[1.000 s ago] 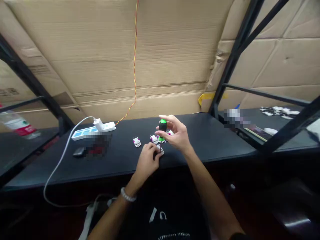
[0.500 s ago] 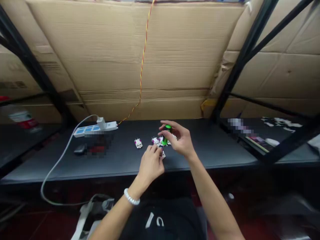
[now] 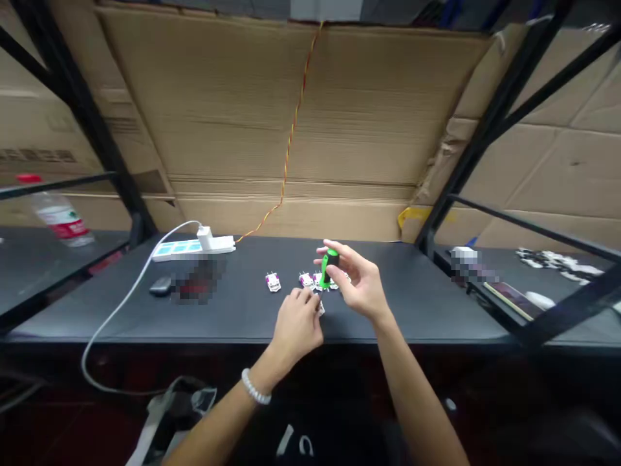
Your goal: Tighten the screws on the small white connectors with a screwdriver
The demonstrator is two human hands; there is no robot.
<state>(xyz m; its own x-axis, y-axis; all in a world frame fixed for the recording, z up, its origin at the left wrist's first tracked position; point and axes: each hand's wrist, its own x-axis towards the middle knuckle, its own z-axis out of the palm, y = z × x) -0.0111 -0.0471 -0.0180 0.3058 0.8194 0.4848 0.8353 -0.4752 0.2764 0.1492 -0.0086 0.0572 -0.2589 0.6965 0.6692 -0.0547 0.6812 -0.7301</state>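
Observation:
My right hand (image 3: 361,285) is closed around the handle of a green and black screwdriver (image 3: 330,264), thumb on one side and fingers on the other. The shaft points down and left toward my left hand (image 3: 298,320), whose fingers pinch a small white part (image 3: 321,309) against the table. Most of that part and the screwdriver's tip are hidden by my fingers. Just behind my hands lie several similar white and purple plug-like pieces (image 3: 306,280), partly covered by the screwdriver. Another white and purple piece (image 3: 273,282) lies apart to the left.
A white power strip (image 3: 226,244) with a plugged-in charger (image 3: 204,237) and cable sits back left, near a black mouse-like object (image 3: 161,287). Black metal shelf posts (image 3: 449,184) flank the dark table (image 3: 436,310). A bottle (image 3: 63,217) stands left; white pieces (image 3: 557,262) lie far right.
The view has shifted slightly. The screwdriver handle has turned in my right hand, showing more of its black side. My left hand stays on the same small part.

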